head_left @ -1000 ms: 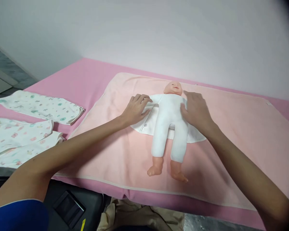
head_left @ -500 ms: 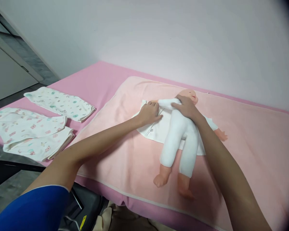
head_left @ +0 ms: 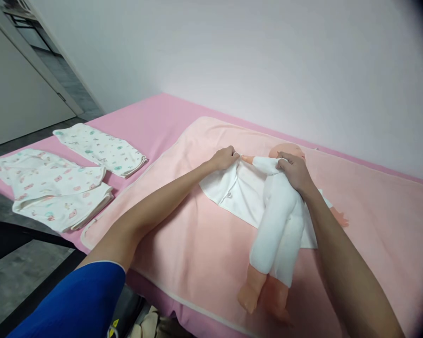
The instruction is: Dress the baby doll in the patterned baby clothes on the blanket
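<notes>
A baby doll (head_left: 280, 211) with a white cloth body lies on its back, its bare feet toward me, over a spread white baby shirt (head_left: 229, 192) with snaps. My left hand (head_left: 225, 158) is closed on the shirt's left sleeve, pulling that side up off the blanket. The doll's small hand points at the sleeve end, close to my fingers. With thumb and fingers, my right hand (head_left: 295, 172) grips the doll's raised arm near the shoulder. That hand partly hides the doll's head. On the far side, the other arm lies in a white sleeve.
A peach blanket (head_left: 183, 234) lies under the doll on a pink-covered table (head_left: 141, 112). Two folded printed baby garments, one green-patterned (head_left: 100, 148) and one pink-patterned (head_left: 52, 183), lie at the left. A white wall (head_left: 250, 61) rises behind the table.
My left hand has gone from resting on the shirt to gripping and lifting its sleeve. The doll's body has tilted, with its legs closer together. The view has shifted slightly.
</notes>
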`<state>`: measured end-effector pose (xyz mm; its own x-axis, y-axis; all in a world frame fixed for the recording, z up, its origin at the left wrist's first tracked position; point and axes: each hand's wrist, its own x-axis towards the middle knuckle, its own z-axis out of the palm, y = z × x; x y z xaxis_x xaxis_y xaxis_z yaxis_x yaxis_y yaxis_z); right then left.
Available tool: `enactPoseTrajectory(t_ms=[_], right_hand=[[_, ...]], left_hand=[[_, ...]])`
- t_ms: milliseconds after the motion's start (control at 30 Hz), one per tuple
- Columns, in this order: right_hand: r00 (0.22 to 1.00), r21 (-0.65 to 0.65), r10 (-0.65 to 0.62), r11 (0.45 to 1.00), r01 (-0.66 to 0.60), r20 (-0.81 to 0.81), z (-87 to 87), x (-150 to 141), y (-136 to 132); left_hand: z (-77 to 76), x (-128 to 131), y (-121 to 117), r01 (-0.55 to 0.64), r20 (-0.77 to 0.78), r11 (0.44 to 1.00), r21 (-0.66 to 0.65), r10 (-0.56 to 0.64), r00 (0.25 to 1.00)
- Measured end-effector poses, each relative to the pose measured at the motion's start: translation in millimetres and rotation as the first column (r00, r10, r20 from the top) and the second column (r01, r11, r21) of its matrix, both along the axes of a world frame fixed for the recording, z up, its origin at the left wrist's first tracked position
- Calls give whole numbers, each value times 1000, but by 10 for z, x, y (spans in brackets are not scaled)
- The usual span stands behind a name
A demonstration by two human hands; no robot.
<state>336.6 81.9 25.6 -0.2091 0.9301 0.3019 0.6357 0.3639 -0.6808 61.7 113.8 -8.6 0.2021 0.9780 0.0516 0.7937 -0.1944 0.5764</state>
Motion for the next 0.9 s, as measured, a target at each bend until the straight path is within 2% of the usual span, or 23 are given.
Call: enactPoseTrajectory(t_ms=[167, 367, 900], right_hand=[[991, -45, 69, 997, -64, 111, 30, -123, 19], [995, -54, 78, 996, -74, 59, 51, -119, 2], [990, -58, 136, 989, -134, 27, 38, -87, -23]], left_hand=[[-5, 58, 47, -22, 60, 996, 82, 17, 998], [-42, 97, 86, -97, 203, 990, 99, 76, 976], [-81, 116, 122, -148, 325, 970, 195, 79, 942]])
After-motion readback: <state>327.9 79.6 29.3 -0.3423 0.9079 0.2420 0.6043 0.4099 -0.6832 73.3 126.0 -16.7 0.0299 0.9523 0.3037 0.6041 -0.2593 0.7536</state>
